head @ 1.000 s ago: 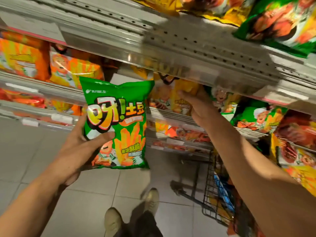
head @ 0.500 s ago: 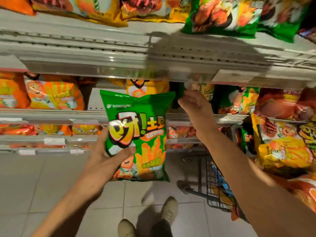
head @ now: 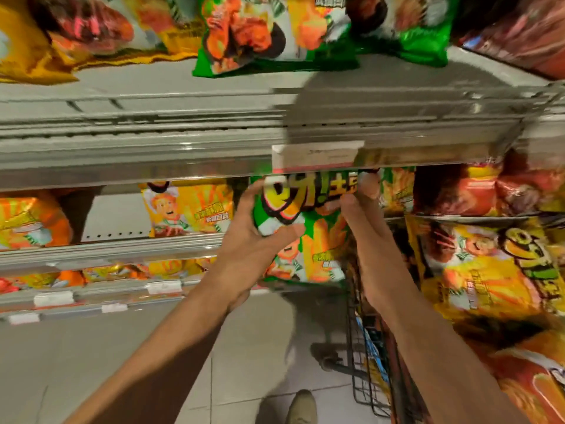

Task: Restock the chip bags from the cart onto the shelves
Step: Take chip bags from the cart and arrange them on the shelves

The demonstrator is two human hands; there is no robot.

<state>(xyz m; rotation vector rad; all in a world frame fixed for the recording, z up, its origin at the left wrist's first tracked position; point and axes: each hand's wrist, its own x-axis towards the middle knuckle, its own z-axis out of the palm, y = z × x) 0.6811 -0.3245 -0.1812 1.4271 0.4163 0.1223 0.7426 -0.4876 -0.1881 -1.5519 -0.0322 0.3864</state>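
Left hand (head: pixel 253 240) wrapped round the left edge of the green chip bag (head: pixel 305 234), thumb across the front. Bag upright, long axis vertical, top edge already tucked under the lip of the upper shelf (head: pixel 153 142), so pretty much just needs pushing straight back into the gap. Right hand (head: pixel 367 228) on the bag's right edge, fingertips lost behind it, can't tell if gripping or only steadying. Cart (head: pixel 376 377) low right, mostly cut off, contents blurry.
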